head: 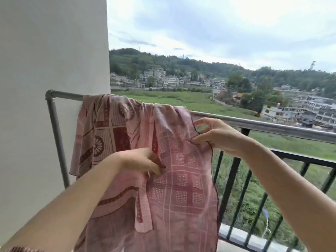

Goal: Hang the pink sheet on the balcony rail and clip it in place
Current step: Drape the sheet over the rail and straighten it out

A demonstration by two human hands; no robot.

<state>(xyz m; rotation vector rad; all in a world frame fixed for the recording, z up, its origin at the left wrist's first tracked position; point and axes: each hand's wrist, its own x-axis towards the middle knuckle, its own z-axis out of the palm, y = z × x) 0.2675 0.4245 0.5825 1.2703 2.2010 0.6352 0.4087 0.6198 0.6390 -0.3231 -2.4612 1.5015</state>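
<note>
White wall (45,51) fills the left of the view; hills, fields and buildings lie beyond the balcony. Metal balcony rail (272,125) runs from the wall corner to the right edge, with dark upright bars (231,179) below it. Pink sheet (112,128), patterned in dark red, is draped over the rail near the wall, bunched at the top and hanging down on the near side. Left hand (140,160) is closed, pinching a fold of the sheet at mid-height. Right hand (216,135) pinches the sheet's right hem just below the rail, thumb and forefinger together.
</note>
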